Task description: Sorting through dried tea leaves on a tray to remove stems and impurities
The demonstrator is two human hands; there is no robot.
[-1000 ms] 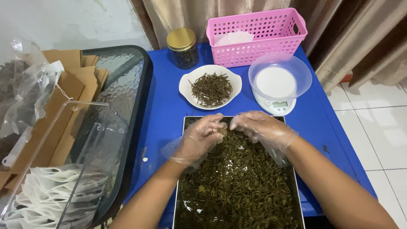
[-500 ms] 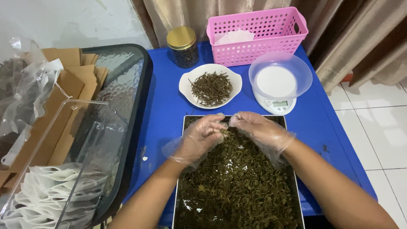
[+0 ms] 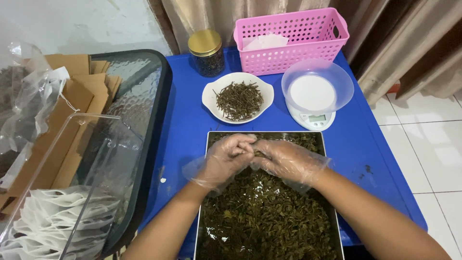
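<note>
Left hand (image 3: 226,159) and right hand (image 3: 285,161), both in clear plastic gloves, fingers curled and pressed together over the far end of the metal tray (image 3: 208,144); pinched between them, a small clump of dried leaves (image 3: 267,212), exact grip hard to tell. Tray on the blue surface (image 3: 185,120). Beyond it, white bowl of twigs (image 3: 238,98), gold-lidded jar (image 3: 207,53), pink basket (image 3: 288,41), white scale (image 3: 315,94). At left, brown paper pouches (image 3: 79,96).

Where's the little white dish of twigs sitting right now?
The white dish sits on the blue table, just beyond the tray of leaves, between the gold-lidded jar and the scale.
</note>
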